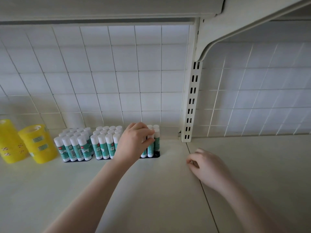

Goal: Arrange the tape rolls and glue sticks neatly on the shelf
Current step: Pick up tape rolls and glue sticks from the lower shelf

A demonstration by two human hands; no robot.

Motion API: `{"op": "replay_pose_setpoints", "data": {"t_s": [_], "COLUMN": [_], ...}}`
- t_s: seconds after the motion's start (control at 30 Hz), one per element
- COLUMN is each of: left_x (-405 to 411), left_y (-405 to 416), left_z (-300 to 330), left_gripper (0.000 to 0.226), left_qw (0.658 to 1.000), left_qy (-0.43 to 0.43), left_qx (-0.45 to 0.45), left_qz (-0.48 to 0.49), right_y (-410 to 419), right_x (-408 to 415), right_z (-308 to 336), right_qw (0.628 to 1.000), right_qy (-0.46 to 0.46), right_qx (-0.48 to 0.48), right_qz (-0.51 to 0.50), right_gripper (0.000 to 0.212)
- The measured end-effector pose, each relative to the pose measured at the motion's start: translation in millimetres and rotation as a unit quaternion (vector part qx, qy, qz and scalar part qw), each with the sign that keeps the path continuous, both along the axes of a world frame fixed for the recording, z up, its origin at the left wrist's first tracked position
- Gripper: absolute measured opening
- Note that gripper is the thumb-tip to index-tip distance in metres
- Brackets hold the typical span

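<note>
Three black trays of upright teal-and-white glue sticks stand in a row at the back of the shelf (151,190): a left tray (74,147), a middle tray (105,145) and a right tray (155,142). My left hand (134,142) covers most of the right tray and pinches the white cap of a glue stick (151,145) in its front row. Two stacks of yellow tape rolls (39,143) (9,142) stand at the far left. My right hand (207,165) rests on the shelf to the right, fingers loosely curled, holding nothing.
A white tiled wall (117,73) backs the shelf. A slotted metal upright (191,101) and a bracket carry the upper shelf (117,7) overhead. A seam (205,199) splits the shelf surface into two panels.
</note>
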State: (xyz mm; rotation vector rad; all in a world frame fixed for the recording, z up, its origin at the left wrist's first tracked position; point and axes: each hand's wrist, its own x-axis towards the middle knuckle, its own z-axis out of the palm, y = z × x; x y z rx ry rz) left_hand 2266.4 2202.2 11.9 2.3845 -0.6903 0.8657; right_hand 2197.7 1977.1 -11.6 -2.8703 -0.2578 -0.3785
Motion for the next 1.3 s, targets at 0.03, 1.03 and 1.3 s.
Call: {"op": "replay_pose_setpoints", "data": {"t_s": [0.03,1.03,1.3], "left_x": [-0.2,-121.1,-161.0], "left_y": [0.6,-41.6,-96.7], "left_z": [0.2,-2.0,-11.2], "left_gripper": [0.015,0.050,0.054], "left_qw": [1.000,0.983,0.987], "left_qy": [-0.002,0.112,0.157], "left_qx": [0.007,0.057,0.025], "left_qz": [-0.002,0.130,0.011], "right_y": [-0.6,-103.8,-119.1], "right_x": [-0.5,-115.6,-191.4], "right_z": [-0.3,-15.9,-15.4], "right_qw": [1.000,0.947,0.920], "right_qy": [-0.001,-0.242,-0.272], "right_qx": [0.001,0.056,0.032], "right_qz": [-0.001,-0.205,-0.281], "right_gripper": [0.018,0.022,0.019]}}
